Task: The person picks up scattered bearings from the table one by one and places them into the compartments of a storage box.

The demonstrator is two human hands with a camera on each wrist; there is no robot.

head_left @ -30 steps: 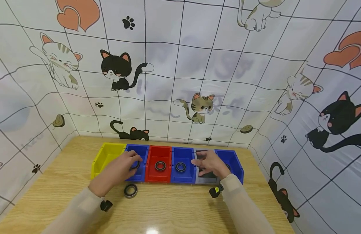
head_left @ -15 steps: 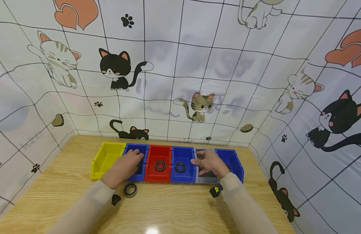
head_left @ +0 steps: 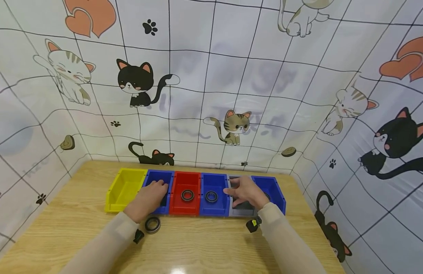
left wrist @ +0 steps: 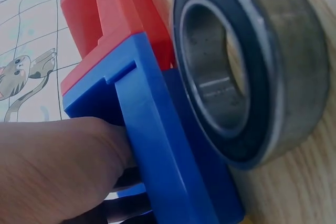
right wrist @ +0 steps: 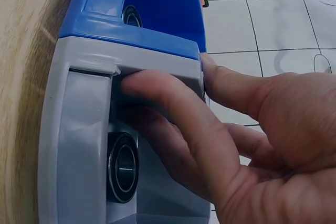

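Observation:
My left hand [head_left: 148, 198] reaches into the left blue bin [head_left: 160, 175], palm down. The bin's front wall hides its fingertips in the left wrist view, so I cannot tell whether they grip anything. A ball bearing [head_left: 152, 231] lies on the table in front of that bin, large in the left wrist view. My right hand [head_left: 247, 191] rests over the grey bin [head_left: 244, 213], fingers loosely bent inside and thumb at its edge. Below those fingers a bearing [right wrist: 112, 169] sits in the grey bin, apart from them.
Bins stand side by side along the table's back. One bearing [head_left: 187, 200] lies in the red bin [head_left: 187, 179], another [head_left: 211, 201] in the middle blue bin [head_left: 213, 180]. A yellow bin [head_left: 127, 186] is at the left end, a blue bin [head_left: 269, 186] at the right end.
My left hand has moved slightly right and deeper into the left blue bin. The bearing seen at its fingers a second ago is now hidden. My right hand has stayed put.

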